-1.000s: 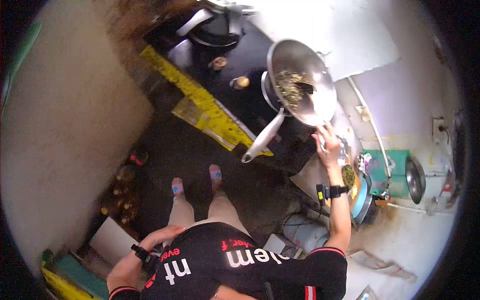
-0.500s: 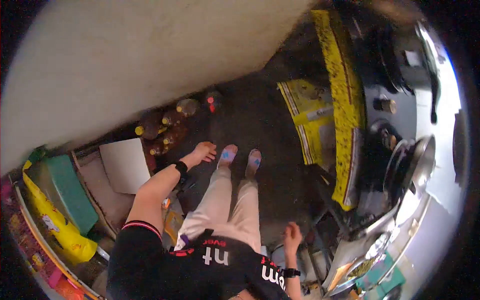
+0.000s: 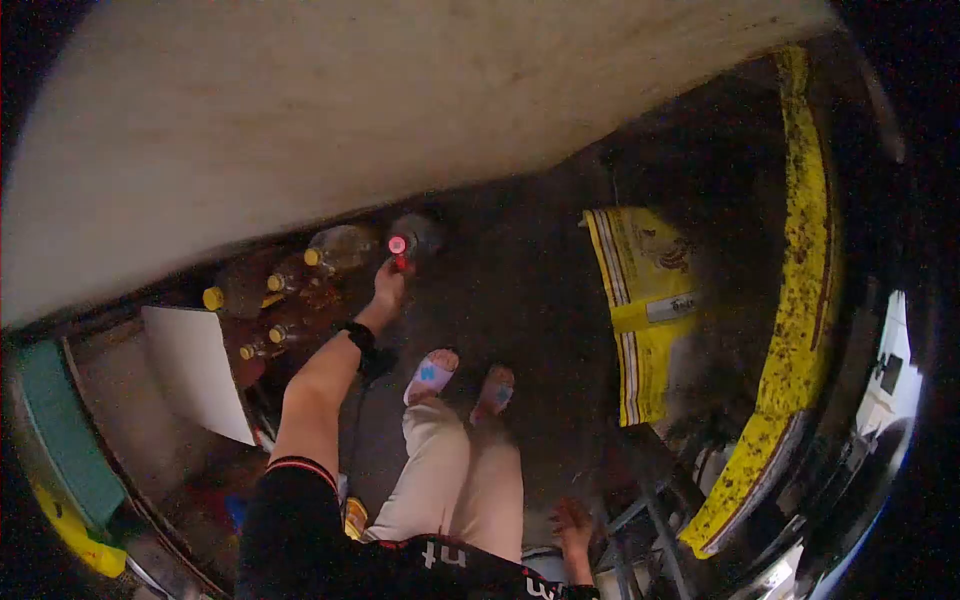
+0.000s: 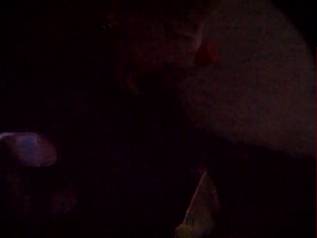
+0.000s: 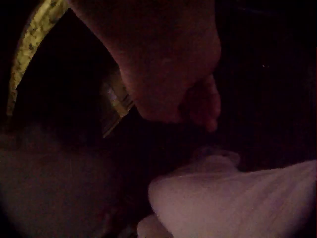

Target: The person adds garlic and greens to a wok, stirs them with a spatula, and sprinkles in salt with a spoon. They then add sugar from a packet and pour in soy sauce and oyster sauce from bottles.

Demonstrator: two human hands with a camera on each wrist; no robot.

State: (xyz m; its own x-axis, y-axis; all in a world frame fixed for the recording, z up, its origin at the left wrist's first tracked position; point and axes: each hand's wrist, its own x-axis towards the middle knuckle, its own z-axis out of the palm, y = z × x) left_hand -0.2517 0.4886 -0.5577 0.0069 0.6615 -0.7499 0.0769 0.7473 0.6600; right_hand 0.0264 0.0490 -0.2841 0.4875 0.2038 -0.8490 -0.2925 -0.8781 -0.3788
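Note:
My left hand [image 3: 388, 288] reaches down to the floor by the wall and grips a clear plastic bottle with a red cap [image 3: 397, 245] at its neck. The bottle's body [image 3: 424, 234] is dim and lies in shadow. In the dark left wrist view, a red patch, the cap [image 4: 207, 53], shows beside the hand [image 4: 158, 42]. My right hand [image 3: 572, 525] hangs beside the right leg, its fingers loosely bent and holding nothing. The right wrist view shows that hand [image 5: 168, 74] above the pale trousers [image 5: 213, 198].
Several bottles with yellow caps [image 3: 314, 257] stand along the wall [image 3: 400, 100]. A white board [image 3: 200, 370] leans to their right-hand near side. On the right are a yellow printed sack [image 3: 640, 310] and a long yellow stained strip [image 3: 800, 230] along the counter.
The view has turned from the wok and counter to the floor by the wall. My right hand has left the wok and dropped to my side. My left hand has reached out to the red-capped bottle.

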